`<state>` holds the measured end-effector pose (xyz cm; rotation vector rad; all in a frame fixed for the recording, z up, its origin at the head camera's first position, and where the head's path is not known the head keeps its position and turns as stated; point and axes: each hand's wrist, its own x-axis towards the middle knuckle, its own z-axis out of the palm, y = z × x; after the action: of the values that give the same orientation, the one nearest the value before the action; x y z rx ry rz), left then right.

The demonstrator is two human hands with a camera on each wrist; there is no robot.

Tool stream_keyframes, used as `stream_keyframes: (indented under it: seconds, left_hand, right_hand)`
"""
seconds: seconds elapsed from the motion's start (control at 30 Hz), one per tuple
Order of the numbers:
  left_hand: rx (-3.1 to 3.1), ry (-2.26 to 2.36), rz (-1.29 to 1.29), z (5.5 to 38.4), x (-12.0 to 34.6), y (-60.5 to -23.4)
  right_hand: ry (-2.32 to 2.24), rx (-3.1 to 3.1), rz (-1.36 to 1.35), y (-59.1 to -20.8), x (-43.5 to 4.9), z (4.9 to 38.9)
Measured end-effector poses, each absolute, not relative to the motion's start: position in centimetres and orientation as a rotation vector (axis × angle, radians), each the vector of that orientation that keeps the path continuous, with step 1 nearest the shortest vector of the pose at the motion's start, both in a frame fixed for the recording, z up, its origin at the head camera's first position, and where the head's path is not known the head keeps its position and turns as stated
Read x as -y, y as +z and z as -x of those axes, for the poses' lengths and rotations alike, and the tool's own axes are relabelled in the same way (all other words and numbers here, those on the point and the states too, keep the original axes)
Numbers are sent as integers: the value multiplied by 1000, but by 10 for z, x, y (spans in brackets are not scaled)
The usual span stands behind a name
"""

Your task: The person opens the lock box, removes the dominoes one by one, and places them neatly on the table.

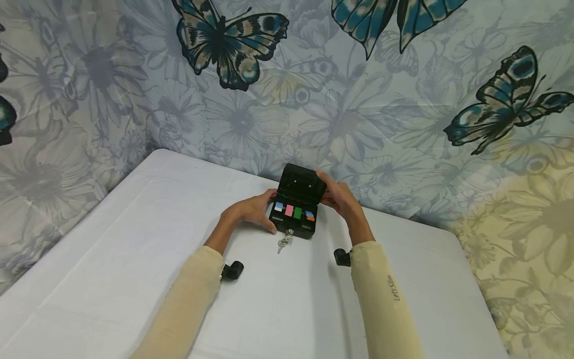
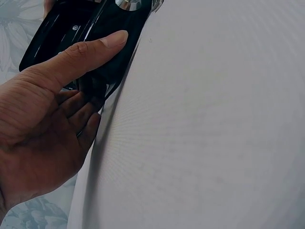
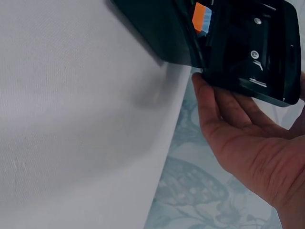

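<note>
A small black cash box (image 1: 293,230) stands at the far edge of the table with its lid (image 1: 301,183) raised. Inside its compartments lie small coloured pieces: light blue, pink (image 1: 289,210), green (image 1: 298,213), and blue with orange. Keys (image 1: 285,241) hang from the lock at its front. My left hand (image 1: 252,209) holds the box's left side; in the left wrist view its thumb (image 2: 93,53) lies along the box and the fingertips are partly hidden. With my right hand (image 1: 341,197) I grip the lid's right edge, fingers (image 3: 233,112) against its side and back.
A white cloth covers the table (image 1: 251,319). Right behind the box hangs a floral fabric backdrop (image 1: 314,114) with butterflies. A small black camera (image 1: 233,270) is strapped at the left wrist and another camera (image 1: 342,258) at the right.
</note>
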<state>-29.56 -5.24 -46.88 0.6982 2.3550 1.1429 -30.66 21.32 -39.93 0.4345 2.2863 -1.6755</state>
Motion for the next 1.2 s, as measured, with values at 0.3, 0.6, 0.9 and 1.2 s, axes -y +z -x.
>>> stream_keyframes:
  seconds: [0.3,0.6,0.9,1.2]
  left_hand:
    - [-2335,1172,-732,295,52,-467]
    - [-2387,969,-760,291,55,-455]
    - [-2598,860,-775,268,83,-428]
    - [-2663,1015,-781,256,87,-432]
  right_hand:
    - [-1704,-2316,-464,-400,-212,301]
    - [-1633,-2304,-288,-401,-225,285]
    - [-1257,-2698,-92,-404,-272,232]
    - [-1083,-2907,-16,-412,-286,204]
